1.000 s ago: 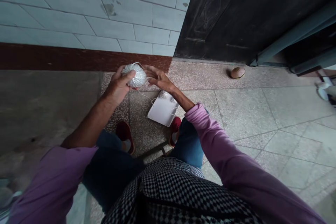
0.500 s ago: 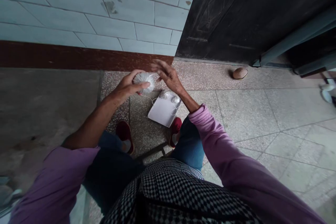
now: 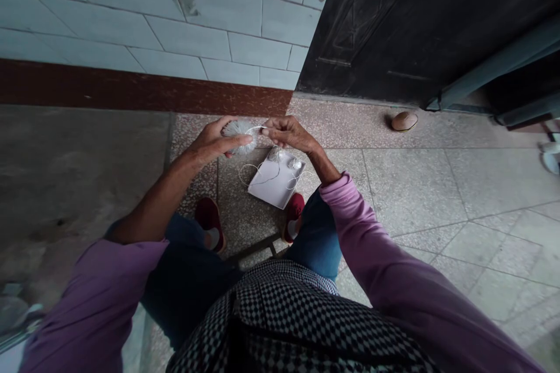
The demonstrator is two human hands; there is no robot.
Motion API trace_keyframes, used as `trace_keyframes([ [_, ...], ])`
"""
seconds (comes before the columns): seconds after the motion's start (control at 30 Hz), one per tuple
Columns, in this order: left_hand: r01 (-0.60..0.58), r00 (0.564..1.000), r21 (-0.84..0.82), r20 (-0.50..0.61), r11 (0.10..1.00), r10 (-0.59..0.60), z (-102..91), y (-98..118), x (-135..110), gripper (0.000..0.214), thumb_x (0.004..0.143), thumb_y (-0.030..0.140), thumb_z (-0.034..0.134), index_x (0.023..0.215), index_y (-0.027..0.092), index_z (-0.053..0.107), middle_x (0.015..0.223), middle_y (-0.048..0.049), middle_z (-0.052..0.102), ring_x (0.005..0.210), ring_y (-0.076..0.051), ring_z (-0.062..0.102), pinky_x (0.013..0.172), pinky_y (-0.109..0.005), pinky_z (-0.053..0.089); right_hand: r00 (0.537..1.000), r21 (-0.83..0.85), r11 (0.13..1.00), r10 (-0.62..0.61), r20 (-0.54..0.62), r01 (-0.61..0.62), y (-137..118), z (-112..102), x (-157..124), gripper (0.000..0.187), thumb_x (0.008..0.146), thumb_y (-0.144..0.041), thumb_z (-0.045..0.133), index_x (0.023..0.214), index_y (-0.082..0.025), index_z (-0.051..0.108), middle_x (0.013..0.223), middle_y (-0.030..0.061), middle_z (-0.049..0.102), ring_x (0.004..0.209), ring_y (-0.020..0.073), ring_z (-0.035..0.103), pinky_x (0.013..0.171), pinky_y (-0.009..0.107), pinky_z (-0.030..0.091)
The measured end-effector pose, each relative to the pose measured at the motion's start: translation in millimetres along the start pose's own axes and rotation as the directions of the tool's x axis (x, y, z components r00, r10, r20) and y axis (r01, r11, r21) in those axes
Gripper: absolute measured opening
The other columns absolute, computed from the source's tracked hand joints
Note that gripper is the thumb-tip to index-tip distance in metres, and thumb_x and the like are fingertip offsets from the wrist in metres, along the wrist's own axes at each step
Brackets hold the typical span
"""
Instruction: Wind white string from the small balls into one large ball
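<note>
My left hand [image 3: 216, 141] is wrapped round a ball of white yarn [image 3: 240, 135], thumb across its front. To its right, my right hand [image 3: 286, 131] pinches a white strand [image 3: 257, 128] that runs to the ball. Below the hands, a shallow white box [image 3: 273, 183] lies on the floor between my shoes. Two smaller white balls, one on the left [image 3: 276, 155] and one on the right [image 3: 295, 164], sit at its far end. Loose loops of thread hang over the box and past its left side.
A light tiled wall [image 3: 201, 29] with a dark red base strip [image 3: 131, 90] stands in front. At the right is a dark door [image 3: 394, 29]. A rounded brownish object [image 3: 404, 121] lies on the floor near it. My red shoes [image 3: 209, 221] flank the box.
My right hand has gone from spread fingers to pinching the strand beside the ball. More loose thread now hangs in loops over the box. My left hand keeps its hold.
</note>
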State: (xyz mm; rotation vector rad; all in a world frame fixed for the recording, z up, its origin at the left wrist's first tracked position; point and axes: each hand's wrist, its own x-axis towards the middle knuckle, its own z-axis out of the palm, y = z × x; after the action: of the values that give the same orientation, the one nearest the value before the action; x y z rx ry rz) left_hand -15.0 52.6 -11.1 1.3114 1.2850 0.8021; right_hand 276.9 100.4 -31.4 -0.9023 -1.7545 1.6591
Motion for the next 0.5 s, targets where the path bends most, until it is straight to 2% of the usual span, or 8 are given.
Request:
trace_keyframes([
  [0.07, 0.011, 0.998, -0.017, 0.055, 1.000, -0.010, 1.9, 3.2, -2.3, 0.078, 0.073, 0.057, 0.116, 0.137, 0.022, 0.090, 0.093, -0.0040, 0.081, 0.074, -0.022, 0.072, 0.058, -0.027, 0.058, 0.997, 0.029, 0.999, -0.024, -0.073, 0.026, -3.3, 0.6, 1.4, 0.065, 0.117, -0.076, 0.102, 0.099, -0.020, 0.075, 0.068, -0.0090, 0.052, 0.060, 0.0091, 0.039, 0.056, 0.024, 0.031],
  [0.13, 0.003, 0.994, -0.072, 0.112, 0.997, 0.005, 5.6, 8.2, -5.4, 0.081, 0.072, 0.056, 0.117, 0.139, 0.021, 0.089, 0.096, -0.0050, 0.082, 0.076, -0.023, 0.074, 0.060, -0.027, 0.060, 0.993, 0.059, 0.998, -0.014, -0.120, 0.021, -5.0, 5.2, 4.7, 0.068, 0.120, -0.080, 0.097, 0.095, -0.022, 0.073, 0.064, -0.0103, 0.044, 0.059, 0.0099, 0.032, 0.056, 0.026, 0.026],
  [0.3, -0.039, 0.988, -0.246, 0.134, 0.968, 0.074, 13.5, 16.1, -12.2, 0.081, 0.070, 0.058, 0.119, 0.137, 0.022, 0.089, 0.116, -0.0095, 0.087, 0.092, -0.027, 0.084, 0.063, -0.026, 0.066, 0.981, 0.104, 0.993, -0.028, -0.194, 0.049, -2.9, 21.7, 13.6, 0.075, 0.118, -0.079, 0.100, 0.085, -0.025, 0.059, 0.065, -0.0083, 0.047, 0.059, 0.0107, 0.034, 0.055, 0.024, 0.029],
  [0.4, -0.055, 0.983, -0.304, 0.152, 0.951, 0.105, 13.7, 16.7, -14.1, 0.078, 0.071, 0.052, 0.120, 0.136, 0.022, 0.090, 0.123, -0.0108, 0.089, 0.097, -0.029, 0.086, 0.067, -0.028, 0.071, 0.973, 0.134, 0.991, 0.035, -0.228, -0.004, 0.3, 28.0, 16.9, 0.075, 0.121, -0.073, 0.099, 0.086, -0.026, 0.053, 0.066, -0.0087, 0.047, 0.058, 0.0104, 0.035, 0.053, 0.022, 0.029],
  [0.5, -0.080, 0.973, -0.308, 0.182, 0.948, 0.141, 11.6, 16.3, -15.1, 0.077, 0.071, 0.043, 0.120, 0.138, 0.023, 0.090, 0.130, -0.0119, 0.090, 0.109, -0.033, 0.088, 0.078, -0.034, 0.076, 0.966, 0.146, 0.988, 0.090, -0.244, -0.055, 1.5, 30.5, 17.3, 0.071, 0.124, -0.066, 0.098, 0.087, -0.027, 0.051, 0.065, -0.0100, 0.045, 0.057, 0.0100, 0.034, 0.052, 0.020, 0.029],
])
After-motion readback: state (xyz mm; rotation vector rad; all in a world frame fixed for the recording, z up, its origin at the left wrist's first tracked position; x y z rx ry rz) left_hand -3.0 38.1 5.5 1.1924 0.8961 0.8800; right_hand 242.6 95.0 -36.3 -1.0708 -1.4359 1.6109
